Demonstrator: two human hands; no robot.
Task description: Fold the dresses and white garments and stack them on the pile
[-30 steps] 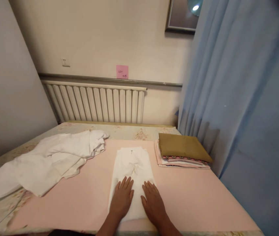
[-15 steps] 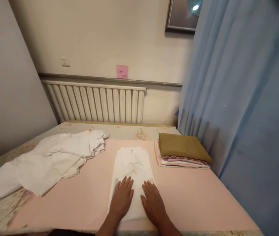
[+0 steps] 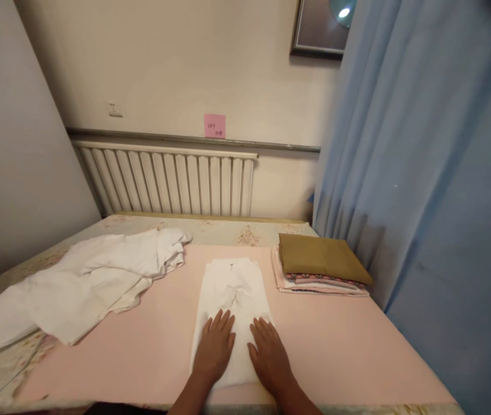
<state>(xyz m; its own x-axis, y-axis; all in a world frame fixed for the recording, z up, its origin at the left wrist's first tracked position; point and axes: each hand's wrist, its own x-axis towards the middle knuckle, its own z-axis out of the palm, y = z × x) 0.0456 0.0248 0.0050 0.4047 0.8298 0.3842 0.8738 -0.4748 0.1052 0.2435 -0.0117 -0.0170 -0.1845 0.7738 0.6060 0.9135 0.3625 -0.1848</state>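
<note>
A white garment (image 3: 235,282), folded into a long panel, lies flat in front of me, its far half creased near the middle. My left hand (image 3: 216,346) rests palm down on its left side, fingers stretched toward the far end. On the right side, my right hand (image 3: 268,351) also lies flat, partly over the garment's edge. Neither hand grasps anything. Beneath the garment is a pink sheet (image 3: 142,357).
Crumpled white clothing (image 3: 94,271) spreads over the left side. At the right stands a stack of folded cloths with an olive-brown one (image 3: 321,256) on top. Behind are a radiator (image 3: 176,181) and a pink note (image 3: 215,125); a blue curtain (image 3: 358,144) hangs at right.
</note>
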